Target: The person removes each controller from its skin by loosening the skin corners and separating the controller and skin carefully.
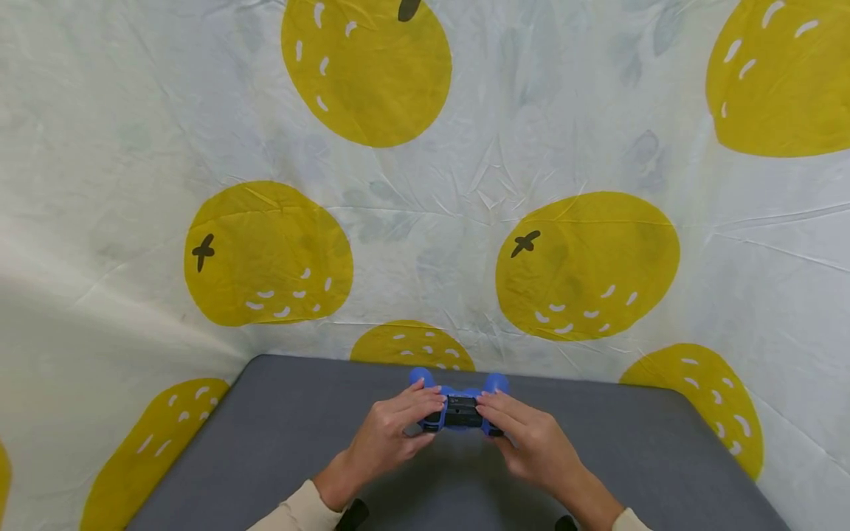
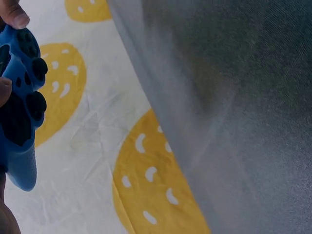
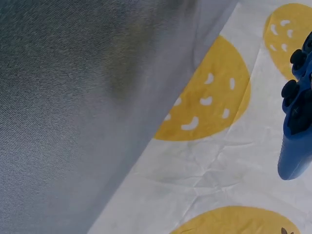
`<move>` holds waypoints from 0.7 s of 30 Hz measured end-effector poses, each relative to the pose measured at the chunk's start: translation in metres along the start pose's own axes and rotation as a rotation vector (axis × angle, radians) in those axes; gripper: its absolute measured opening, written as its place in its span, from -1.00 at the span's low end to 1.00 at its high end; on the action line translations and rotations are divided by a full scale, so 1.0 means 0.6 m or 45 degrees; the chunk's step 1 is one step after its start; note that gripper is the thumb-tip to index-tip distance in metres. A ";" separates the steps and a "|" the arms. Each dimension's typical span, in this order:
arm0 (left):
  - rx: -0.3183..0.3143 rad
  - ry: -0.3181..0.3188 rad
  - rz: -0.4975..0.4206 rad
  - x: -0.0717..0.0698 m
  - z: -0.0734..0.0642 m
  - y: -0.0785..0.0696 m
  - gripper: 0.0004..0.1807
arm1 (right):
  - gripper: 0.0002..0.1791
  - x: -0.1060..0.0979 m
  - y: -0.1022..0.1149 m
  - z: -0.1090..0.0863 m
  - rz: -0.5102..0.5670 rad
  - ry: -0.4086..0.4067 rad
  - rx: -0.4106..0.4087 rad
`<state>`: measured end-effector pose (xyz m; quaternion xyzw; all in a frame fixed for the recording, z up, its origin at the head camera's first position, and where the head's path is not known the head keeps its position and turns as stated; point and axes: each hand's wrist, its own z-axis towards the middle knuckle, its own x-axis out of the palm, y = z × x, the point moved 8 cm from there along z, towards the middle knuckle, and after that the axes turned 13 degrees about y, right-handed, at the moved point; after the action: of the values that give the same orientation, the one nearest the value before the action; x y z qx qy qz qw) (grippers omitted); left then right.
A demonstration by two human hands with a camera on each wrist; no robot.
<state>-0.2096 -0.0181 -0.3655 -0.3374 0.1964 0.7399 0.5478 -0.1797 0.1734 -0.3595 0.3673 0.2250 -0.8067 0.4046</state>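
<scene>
A game controller (image 1: pixel 462 413), black with a blue cover, is held up over the grey table at the middle of the head view. Its two blue handles point away from me, and its black edge faces me. My left hand (image 1: pixel 392 428) grips its left end, fingers on top and thumb below. At the other end my right hand (image 1: pixel 534 439) holds it the same way. Thumbsticks and buttons show on the controller (image 2: pixel 22 165) in the left wrist view, with parts of fingers at the frame's edge. The right wrist view has only part of the controller (image 3: pixel 294 156).
Below the hands lies the grey table top (image 1: pixel 299 420), its far edge just beyond the controller. A white sheet (image 1: pixel 425 280) with large yellow fruit prints hangs behind the table and along its sides.
</scene>
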 end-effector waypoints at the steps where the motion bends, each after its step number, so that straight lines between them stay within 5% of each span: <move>1: -0.007 0.015 0.002 0.003 0.001 0.002 -0.36 | -0.69 0.000 0.001 -0.001 -0.021 -0.011 -0.015; 6: -0.056 0.080 -0.012 0.014 0.002 0.011 -0.41 | -0.63 0.007 0.001 -0.002 -0.098 -0.002 -0.032; 10: -0.075 0.121 -0.017 0.020 -0.001 0.018 -0.44 | -0.28 0.011 0.003 0.002 -0.138 0.006 -0.034; 21: -0.094 0.274 -0.009 0.027 -0.004 0.030 -0.48 | -0.28 0.024 0.003 0.004 -0.192 0.012 -0.065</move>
<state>-0.2288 -0.0146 -0.3804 -0.4356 0.2256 0.7041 0.5134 -0.1846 0.1638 -0.3692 0.3427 0.2745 -0.8271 0.3508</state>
